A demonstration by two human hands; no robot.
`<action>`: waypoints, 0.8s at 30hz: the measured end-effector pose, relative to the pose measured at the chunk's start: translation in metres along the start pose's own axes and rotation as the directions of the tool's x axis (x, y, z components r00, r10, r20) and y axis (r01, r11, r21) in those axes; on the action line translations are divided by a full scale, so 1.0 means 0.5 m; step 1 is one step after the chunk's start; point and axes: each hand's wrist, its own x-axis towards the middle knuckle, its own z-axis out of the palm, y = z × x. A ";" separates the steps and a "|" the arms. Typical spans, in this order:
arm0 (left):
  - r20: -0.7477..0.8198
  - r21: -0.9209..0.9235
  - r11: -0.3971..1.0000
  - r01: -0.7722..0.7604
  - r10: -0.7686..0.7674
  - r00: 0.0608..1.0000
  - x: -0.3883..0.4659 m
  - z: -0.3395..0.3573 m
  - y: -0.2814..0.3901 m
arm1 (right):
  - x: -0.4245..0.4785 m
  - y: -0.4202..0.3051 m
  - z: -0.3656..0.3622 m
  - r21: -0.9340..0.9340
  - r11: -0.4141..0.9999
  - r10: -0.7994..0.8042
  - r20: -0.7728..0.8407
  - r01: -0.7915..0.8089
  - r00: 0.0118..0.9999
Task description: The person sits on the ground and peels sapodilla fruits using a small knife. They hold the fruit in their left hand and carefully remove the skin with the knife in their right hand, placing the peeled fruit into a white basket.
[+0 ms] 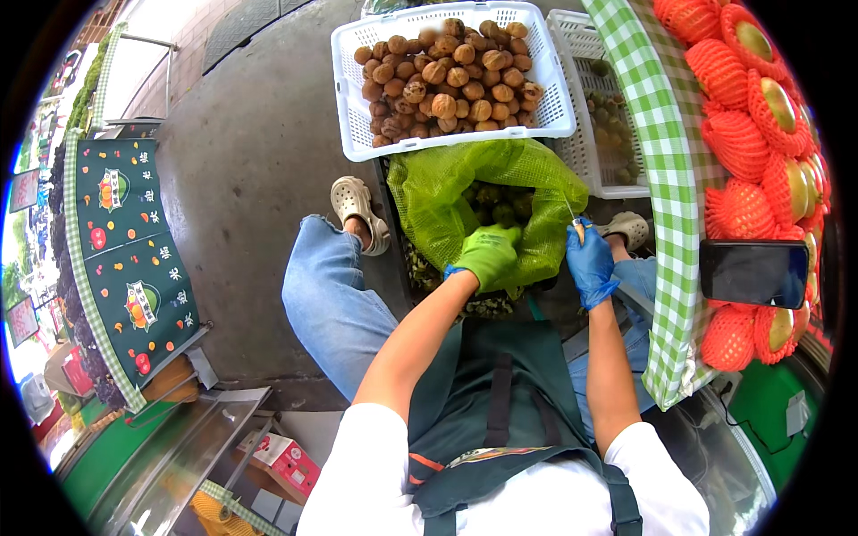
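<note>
My left hand (491, 254), in a green glove over a blue one, reaches into the mouth of a yellow-green mesh bag (429, 221). Dark round green-husked walnuts (503, 213) lie inside the bag by its fingers. The fingertips are hidden, so whether they grip anything is unclear. To the right of the bag, my right hand (590, 264), in a blue glove, is shut on a small knife (578, 230) with a wooden handle. Its thin blade points up and away, close to the bag's rim. Beyond the bag, a white plastic basket (348, 127) holds many brown walnuts (459, 80).
Beneath the bag stands a dark crate (389, 201) with husk scraps (422, 271). Another white basket (583, 154) contains green fruit. On my right, a checked-cloth stand (670, 201) carries foam-netted fruit (720, 74) and a phone (754, 273). A dark printed banner (134, 248) hangs at left.
</note>
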 end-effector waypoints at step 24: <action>-0.228 -0.180 0.883 0.433 -0.466 0.855 0.098 0.137 -0.036 | -0.064 -0.002 -0.048 0.123 0.991 -0.075 0.267 0.044 0.961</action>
